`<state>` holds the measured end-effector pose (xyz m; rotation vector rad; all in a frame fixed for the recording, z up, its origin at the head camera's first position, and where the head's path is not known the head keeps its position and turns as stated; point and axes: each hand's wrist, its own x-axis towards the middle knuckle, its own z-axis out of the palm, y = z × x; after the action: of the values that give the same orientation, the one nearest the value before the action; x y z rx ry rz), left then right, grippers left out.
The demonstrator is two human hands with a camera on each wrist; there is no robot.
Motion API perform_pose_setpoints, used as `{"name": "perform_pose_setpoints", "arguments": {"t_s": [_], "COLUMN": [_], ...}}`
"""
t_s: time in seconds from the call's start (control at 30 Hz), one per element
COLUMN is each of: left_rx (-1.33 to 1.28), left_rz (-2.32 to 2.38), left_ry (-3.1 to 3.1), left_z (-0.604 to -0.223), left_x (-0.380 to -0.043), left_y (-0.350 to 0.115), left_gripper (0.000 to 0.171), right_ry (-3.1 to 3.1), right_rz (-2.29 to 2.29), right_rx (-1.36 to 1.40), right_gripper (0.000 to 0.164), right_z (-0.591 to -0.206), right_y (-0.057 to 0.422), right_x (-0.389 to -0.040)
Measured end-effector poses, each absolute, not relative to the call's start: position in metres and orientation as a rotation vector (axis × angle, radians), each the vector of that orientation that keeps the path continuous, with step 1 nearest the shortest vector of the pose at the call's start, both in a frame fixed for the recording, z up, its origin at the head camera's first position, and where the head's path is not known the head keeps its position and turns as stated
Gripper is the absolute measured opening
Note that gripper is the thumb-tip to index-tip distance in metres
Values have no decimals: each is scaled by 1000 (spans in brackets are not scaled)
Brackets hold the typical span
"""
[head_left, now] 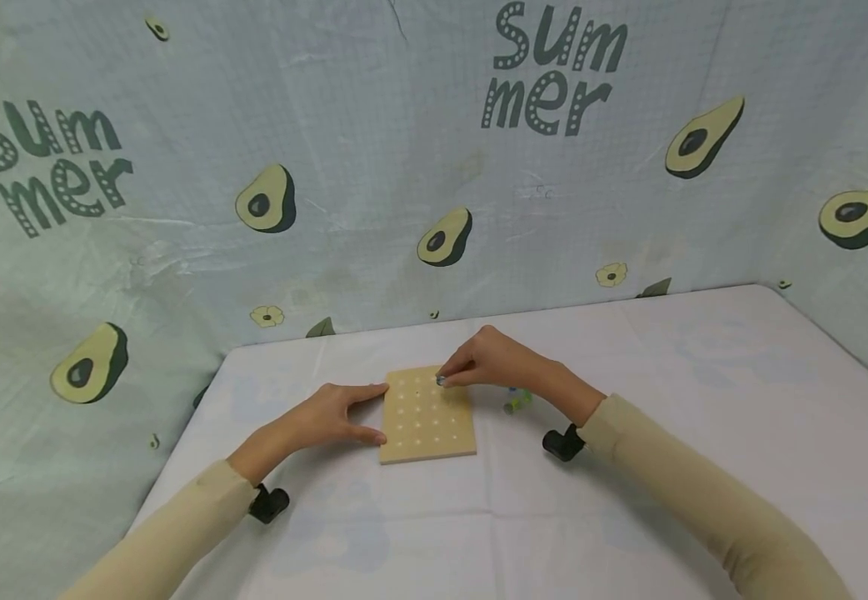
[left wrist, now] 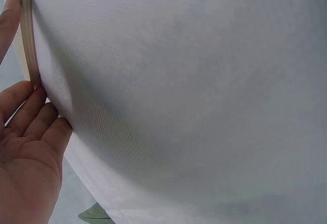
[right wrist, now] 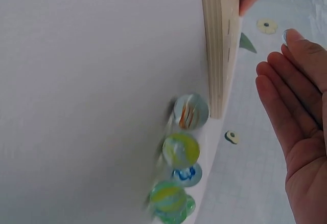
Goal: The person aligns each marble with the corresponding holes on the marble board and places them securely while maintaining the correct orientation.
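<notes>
Sleeves: beige, the left one (head_left: pixel 172 533) and the right one (head_left: pixel 704 492) reach in from the lower corners.
Wrist cameras: small and black, one under the left wrist (head_left: pixel 269 505), one under the right (head_left: pixel 563 443).
Tabletop: white covering (head_left: pixel 479 533) with faint bluish patches, under both forearms.
Left hand: thumb and fingers spread wide (head_left: pixel 329 417), tips touching the board's left edge at two places.
Board: pale wood (head_left: pixel 426 433), squarish, lying flat on the tabletop between the hands, its face set with rows of small round dimples; layered edges show in the wrist views.
Marbles: a small cluster (head_left: pixel 511 407) on the tabletop just right of the board, partly behind the right forearm; the right wrist view shows clear glass with orange and white swirls (right wrist: pixel 190 112) nearest the board, then yellow-green, blue and green ones.
Right hand: thumb and fingertips pinching a glass marble (head_left: pixel 441 380), the hand (head_left: pixel 490 360) over the board's far right part.
Backdrop: pale sheet (head_left: pixel 344 175) printed with avocados, flowers, leaves and "summer" lettering.
</notes>
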<state>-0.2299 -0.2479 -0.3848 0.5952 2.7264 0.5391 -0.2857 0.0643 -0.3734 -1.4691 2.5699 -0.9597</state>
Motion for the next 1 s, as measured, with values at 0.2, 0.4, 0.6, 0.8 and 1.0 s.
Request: {"name": "perform_pose_setpoints", "arguments": {"t_s": [0.2, 0.4, 0.6, 0.8, 1.0], "left_rx": [588, 596, 626, 616, 612], "left_rz": [552, 530, 518, 513, 522], "left_ry": [2716, 2710, 2713, 2705, 2704], "left_z": [-383, -384, -383, -385, -385], "left_x": [-230, -229, -231, -231, -230], "left_y": [-248, -249, -248, -249, -249], "left_gripper": [92, 93, 92, 93, 93], "right_ry": [2575, 2565, 2571, 2561, 2547], "right_rz": [-961, -915, -912, -838, -866], "right_rx": [-1469, -1403, -1396, -1422, -1398], "right_gripper": [20, 22, 22, 23, 24], "right_z": [-371, -366, -360, -361, -364], "right_y": [52, 34, 20, 10, 3], "right_x": [-288, -294, -297, -299, -305]}}
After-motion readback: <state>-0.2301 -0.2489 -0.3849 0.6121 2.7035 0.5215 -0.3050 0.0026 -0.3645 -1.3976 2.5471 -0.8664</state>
